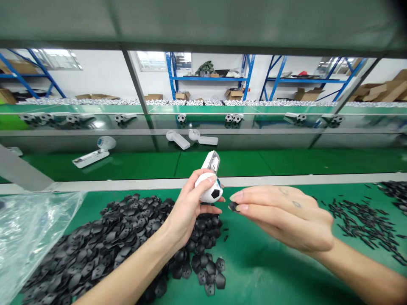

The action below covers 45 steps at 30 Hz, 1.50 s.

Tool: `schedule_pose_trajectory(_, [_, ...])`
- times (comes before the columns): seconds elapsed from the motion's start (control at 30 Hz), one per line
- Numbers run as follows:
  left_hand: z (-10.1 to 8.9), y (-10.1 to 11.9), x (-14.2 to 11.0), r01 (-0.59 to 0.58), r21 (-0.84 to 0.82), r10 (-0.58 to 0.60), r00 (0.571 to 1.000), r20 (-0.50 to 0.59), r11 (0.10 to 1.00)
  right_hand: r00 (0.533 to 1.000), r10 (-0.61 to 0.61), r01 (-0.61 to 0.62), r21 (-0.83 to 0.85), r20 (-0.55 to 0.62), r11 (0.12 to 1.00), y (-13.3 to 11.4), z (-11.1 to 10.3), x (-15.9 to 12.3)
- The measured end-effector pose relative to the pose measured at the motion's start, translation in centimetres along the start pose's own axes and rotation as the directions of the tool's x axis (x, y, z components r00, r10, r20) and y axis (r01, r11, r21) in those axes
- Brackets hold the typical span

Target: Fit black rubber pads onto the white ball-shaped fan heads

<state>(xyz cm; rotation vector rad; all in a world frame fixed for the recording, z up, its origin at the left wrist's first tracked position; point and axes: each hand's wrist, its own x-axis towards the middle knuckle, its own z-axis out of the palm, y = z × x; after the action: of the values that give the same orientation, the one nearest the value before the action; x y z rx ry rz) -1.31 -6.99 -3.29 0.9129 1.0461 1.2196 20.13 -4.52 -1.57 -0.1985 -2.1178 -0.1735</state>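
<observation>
My left hand (193, 199) is wrapped round a white device with a soccer-ball head (210, 192). Its handle points away and up, and one black panel shows on the ball's near side. Just to the right, my right hand (282, 214) pinches a small black plastic piece (233, 206) between thumb and fingertips, apart from the ball. Under and left of my left arm spreads a large pile of black pentagon-shaped pieces (121, 233). Several of these pieces lie loose at its right edge.
Thin black parts (365, 220) are scattered at the right. A clear plastic bag (34, 224) lies at the left. Beyond a white rail (152, 183), white devices (178, 139) rest on a green conveyor belt (222, 163). An upright post (25, 167) stands at left.
</observation>
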Motion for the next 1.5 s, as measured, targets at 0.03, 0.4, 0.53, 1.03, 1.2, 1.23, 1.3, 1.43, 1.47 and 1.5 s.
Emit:
schedule_pose_trajectory(0.03, [0.0, 0.0, 0.0, -0.013, 0.011, 0.013, 1.000, 0.002, 1.000, 1.000, -0.002, 0.002, -0.004, 0.001, 1.000, 0.1, 0.0, 0.0])
schedule_pose_trajectory(0.4, [-0.3, -0.9, 0.3, -0.294, 0.102, 0.293, 0.956, 0.023, 0.950, 0.654, 0.738, -0.678, 0.561, 0.165, 0.476, -0.2, 2.5, 1.0])
schedule_pose_trajectory(0.53, [-0.7, -1.5, 0.0, -0.448, 0.287, 0.434, 0.894, 0.113, 0.847, 0.466, 0.801, -0.753, 0.643, 0.374, 0.138, 0.0, 2.8, 1.0])
schedule_pose_trajectory(1.03, [-0.1, -1.5, -0.5, -0.602, 0.500, 0.651, 0.753, 0.095, 0.623, 0.468, 0.734, -0.704, 0.710, 0.493, -0.029, -0.5, 3.0, 0.8])
schedule_pose_trajectory(1.2, [0.5, -1.4, -0.8, -0.559, 0.425, 0.622, 0.783, -0.013, 0.712, 0.513, 0.695, -0.715, 0.699, 0.504, 0.020, -0.8, 2.8, 0.6])
schedule_pose_trajectory(1.23, [0.6, -1.2, -0.9, -0.540, 0.419, 0.608, 0.793, -0.037, 0.730, 0.536, 0.670, -0.712, 0.701, 0.513, 0.033, -0.8, 2.6, 0.7])
schedule_pose_trajectory(1.3, [0.7, -0.7, -1.0, -0.511, 0.419, 0.587, 0.807, -0.067, 0.751, 0.571, 0.620, -0.714, 0.699, 0.538, 0.050, -0.5, 2.3, 0.9])
schedule_pose_trajectory(1.43, [0.7, 0.0, -1.2, -0.484, 0.434, 0.566, 0.821, -0.075, 0.760, 0.549, 0.674, -0.738, 0.666, 0.494, 0.112, 0.0, 1.7, 1.2])
schedule_pose_trajectory(1.47, [0.7, 0.0, -1.3, -0.486, 0.435, 0.568, 0.820, -0.075, 0.758, 0.540, 0.683, -0.747, 0.654, 0.491, 0.120, 0.1, 1.7, 1.1])
schedule_pose_trajectory(1.5, [0.8, 0.0, -1.3, -0.492, 0.436, 0.574, 0.816, -0.072, 0.754, 0.534, 0.673, -0.757, 0.644, 0.511, 0.111, 0.2, 1.6, 1.0])
